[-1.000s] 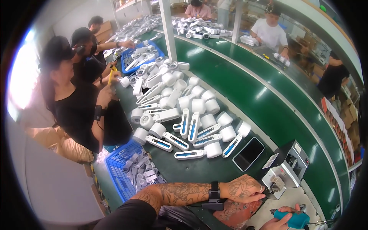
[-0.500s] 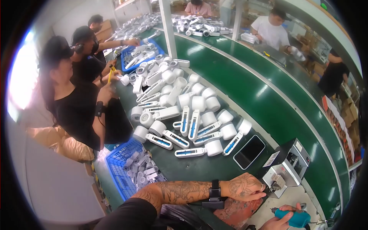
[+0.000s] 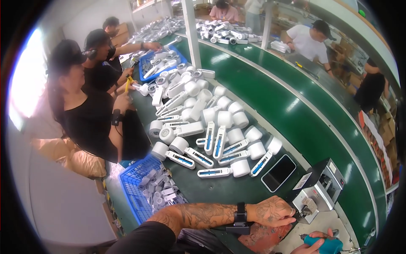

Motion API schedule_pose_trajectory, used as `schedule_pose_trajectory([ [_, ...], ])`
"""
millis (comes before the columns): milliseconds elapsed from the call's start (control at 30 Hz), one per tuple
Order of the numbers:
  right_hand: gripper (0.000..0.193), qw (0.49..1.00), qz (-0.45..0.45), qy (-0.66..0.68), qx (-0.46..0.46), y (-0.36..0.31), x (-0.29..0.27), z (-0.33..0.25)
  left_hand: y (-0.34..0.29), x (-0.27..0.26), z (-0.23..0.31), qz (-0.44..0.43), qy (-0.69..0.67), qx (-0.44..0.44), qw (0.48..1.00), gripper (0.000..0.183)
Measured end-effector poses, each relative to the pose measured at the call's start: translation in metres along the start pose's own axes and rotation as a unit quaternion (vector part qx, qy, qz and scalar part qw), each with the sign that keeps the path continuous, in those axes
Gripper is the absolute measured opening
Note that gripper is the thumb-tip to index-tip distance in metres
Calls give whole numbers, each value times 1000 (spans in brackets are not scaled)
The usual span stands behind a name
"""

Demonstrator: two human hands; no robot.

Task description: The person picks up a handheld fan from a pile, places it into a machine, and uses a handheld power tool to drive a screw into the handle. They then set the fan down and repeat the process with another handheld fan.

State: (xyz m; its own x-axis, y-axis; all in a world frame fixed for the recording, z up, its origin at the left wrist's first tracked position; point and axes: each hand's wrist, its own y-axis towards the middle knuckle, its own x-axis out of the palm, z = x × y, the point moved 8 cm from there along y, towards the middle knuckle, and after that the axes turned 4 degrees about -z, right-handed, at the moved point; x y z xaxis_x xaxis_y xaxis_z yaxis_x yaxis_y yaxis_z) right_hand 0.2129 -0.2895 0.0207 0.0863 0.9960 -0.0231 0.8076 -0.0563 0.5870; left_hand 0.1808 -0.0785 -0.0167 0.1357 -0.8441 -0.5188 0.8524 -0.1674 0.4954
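Note:
My left hand (image 3: 275, 211) is closed, its fingertips bent down beside the front of a small silver-and-black metal machine (image 3: 320, 192) that looks like a screw feeder. Whatever those fingers pinch, if anything, is hidden. At the lower right edge my right hand (image 3: 314, 247) is wrapped round a teal electric screwdriver (image 3: 325, 245), whose dark tip points toward the left hand. Under the left wrist lies a worn reddish mat (image 3: 263, 237). A phone with a dark screen (image 3: 278, 173) rests on the green table just beyond the left hand.
White handheld-fan-like housings (image 3: 220, 139) with blue strips lie heaped ahead. A blue basket (image 3: 134, 192) of grey plastic parts stands left of my forearm. Co-workers (image 3: 80, 101) sit along the left side. A green conveyor (image 3: 270, 99) curves past on the right, behind a white post (image 3: 191, 34).
The whole view has shifted slightly, so the scene sits a little lower and to the right. Both my hands keep nearly the same pose. The far person in white has lowered an arm.

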Motion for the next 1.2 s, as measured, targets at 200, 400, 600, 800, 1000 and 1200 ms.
schedule_pose_trajectory([
  [200, 44, 1000, 0, -22, -14, 2, 5, -11, -2, 7, -6, -29, -9, -40, 999, 28],
  [400, 45, 998, 5, -55, -35, 4, 12, -21, -2, 7, -9, -36, -12, -40, 999, 27],
  [600, 45, 999, 5, -32, -41, 5, 6, -15, -1, 2, -3, -12, -8, -17, 1000, 27],
  [800, 49, 1000, -3, 6, -11, 2, -1, -1, 0, -2, 2, 2, 0, 4, 1000, 29],
  [1000, 51, 999, 9, -20, -31, 3, -2, -6, 2, -1, 2, 2, -1, 3, 1000, 28],
  [1200, 47, 999, -8, -24, -41, 4, 6, -12, -1, -2, 0, 4, 1, 1, 1000, 28],
])
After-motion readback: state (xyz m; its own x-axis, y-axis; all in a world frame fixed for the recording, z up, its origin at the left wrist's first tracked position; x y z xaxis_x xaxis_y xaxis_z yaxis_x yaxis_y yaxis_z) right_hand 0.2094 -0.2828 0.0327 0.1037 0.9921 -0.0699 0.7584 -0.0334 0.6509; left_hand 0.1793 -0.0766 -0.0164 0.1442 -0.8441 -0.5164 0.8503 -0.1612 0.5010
